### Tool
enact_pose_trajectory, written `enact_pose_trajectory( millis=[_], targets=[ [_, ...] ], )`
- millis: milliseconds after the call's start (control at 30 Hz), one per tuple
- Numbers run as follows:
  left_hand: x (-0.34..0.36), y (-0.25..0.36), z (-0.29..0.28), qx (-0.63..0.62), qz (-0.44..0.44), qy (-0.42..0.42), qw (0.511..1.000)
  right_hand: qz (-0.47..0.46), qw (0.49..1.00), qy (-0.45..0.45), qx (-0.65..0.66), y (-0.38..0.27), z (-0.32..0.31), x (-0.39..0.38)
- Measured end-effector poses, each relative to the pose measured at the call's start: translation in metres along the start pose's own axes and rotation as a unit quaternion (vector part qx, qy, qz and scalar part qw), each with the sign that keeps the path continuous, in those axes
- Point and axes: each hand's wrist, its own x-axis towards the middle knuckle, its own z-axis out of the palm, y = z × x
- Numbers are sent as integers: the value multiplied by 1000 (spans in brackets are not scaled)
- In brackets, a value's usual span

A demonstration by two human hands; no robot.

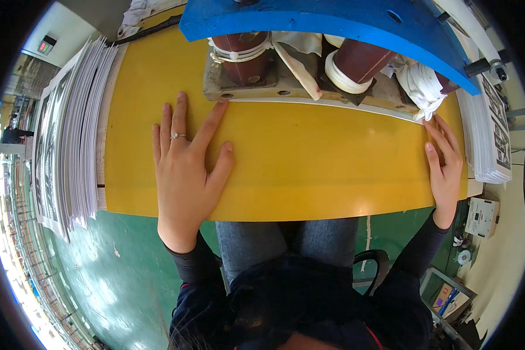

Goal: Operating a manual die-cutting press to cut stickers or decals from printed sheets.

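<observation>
My left hand lies palm down on the yellow tabletop, fingers spread and a ring on one of them. Its index fingertip meets the front left corner of a grey metal base. Along the front of that base shows a thin white edge, perhaps paper; most of it is hidden under the base. My right hand rests near the right end of this edge, fingers stretched out, fingertips just below a bunched white cloth. Neither hand holds anything that I can see.
A blue metal plate stands over the base on brown posts wound with white wrapping. Tall stacks of printed sheets flank the table, one at left and one at right. An open-topped bin sits low at right.
</observation>
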Motion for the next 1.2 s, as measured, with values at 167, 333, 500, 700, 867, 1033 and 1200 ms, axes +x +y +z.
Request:
enact_pose_trajectory(
  millis=[167,333,500,700,867,1033,1200],
  targets=[
    [-1,-2,1,-10,-1,4,1000,12,1000,-4,8,-1,1,-1],
    [-1,-1,1,-15,1,0,1000,17,1000,-2,9,-2,0,-3],
    [1,-1,1,-32,18,-7,999,-5,1000,6,-2,0,-1,-3],
    [1,-1,1,-5,3,-21,1000,5,1000,24,15,-1,3,-3],
    [1,-2,2,-6,10,-19,1000,5,999,27,20,-2,2,-3],
    [1,-2,3,11,14,-24,1000,14,999,28,20,0,2,-4],
    [1,-3,2,3,10,-27,1000,-1,999,32,13,0,2,-3]
  ],
)
